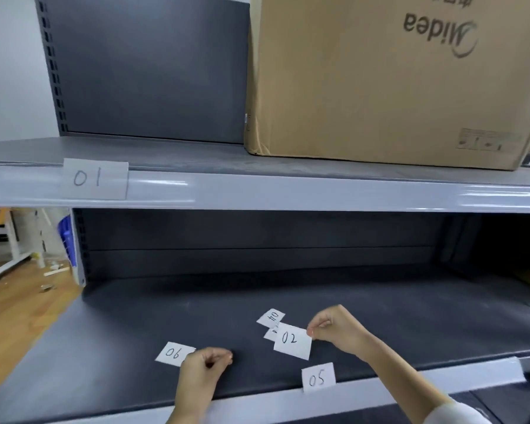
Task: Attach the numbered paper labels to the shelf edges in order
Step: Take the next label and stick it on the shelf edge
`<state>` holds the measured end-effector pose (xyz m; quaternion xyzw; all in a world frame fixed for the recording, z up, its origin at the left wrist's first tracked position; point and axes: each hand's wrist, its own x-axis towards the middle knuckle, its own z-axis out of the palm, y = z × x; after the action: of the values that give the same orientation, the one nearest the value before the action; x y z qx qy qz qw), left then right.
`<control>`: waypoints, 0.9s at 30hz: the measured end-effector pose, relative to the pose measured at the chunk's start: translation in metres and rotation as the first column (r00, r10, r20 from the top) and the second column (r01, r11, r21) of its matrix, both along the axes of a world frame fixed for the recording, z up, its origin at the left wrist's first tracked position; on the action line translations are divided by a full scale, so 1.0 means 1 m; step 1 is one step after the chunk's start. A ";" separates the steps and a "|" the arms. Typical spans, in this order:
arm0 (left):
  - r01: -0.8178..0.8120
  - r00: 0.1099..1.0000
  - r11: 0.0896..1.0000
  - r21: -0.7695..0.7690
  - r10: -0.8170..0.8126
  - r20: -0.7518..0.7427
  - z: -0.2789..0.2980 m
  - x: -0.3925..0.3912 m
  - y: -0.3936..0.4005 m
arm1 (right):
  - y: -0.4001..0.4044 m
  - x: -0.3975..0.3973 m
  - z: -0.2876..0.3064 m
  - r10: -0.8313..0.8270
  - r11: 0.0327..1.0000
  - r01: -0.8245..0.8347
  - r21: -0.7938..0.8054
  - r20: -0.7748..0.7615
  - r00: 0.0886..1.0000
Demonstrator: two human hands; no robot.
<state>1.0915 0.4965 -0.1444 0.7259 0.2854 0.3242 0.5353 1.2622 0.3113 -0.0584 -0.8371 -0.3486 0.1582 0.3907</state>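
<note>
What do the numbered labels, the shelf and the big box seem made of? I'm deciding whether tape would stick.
The 02 label in the right hand looks like thin matte white paper with handwritten ink. The shelf edge looks like painted metal under a glossy, probably clear plastic strip, judging by its glare. The box is plain brown cardboard, matte, printed.

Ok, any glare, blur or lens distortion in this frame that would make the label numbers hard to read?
Head view: wide-angle bending curves the upper shelf edge; bright glare streaks on it beside label 01, which stays legible. Labels 02, 05 and 06 read clearly. Label 04 is small. The cardboard box print is slightly soft.
</note>
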 end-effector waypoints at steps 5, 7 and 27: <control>-0.017 0.999 0.995 0.103 0.021 -0.041 0.031 -0.012 -0.062 | -0.059 -0.008 0.027 0.062 0.998 -0.062 -0.014 0.058 0.996; -0.010 0.999 0.983 0.184 0.017 -0.038 0.056 -0.015 -0.088 | -0.079 -0.010 0.045 0.081 0.997 -0.080 -0.013 0.104 0.991; -0.181 0.979 0.409 0.894 -0.007 0.202 0.273 0.014 -0.152 | -0.163 0.003 0.246 0.010 0.972 -0.100 0.214 0.386 0.923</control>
<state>1.1051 0.3448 0.1288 0.8526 0.0541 0.5161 0.0620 1.2652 0.1479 0.1877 -0.7909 -0.4573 -0.0382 0.4047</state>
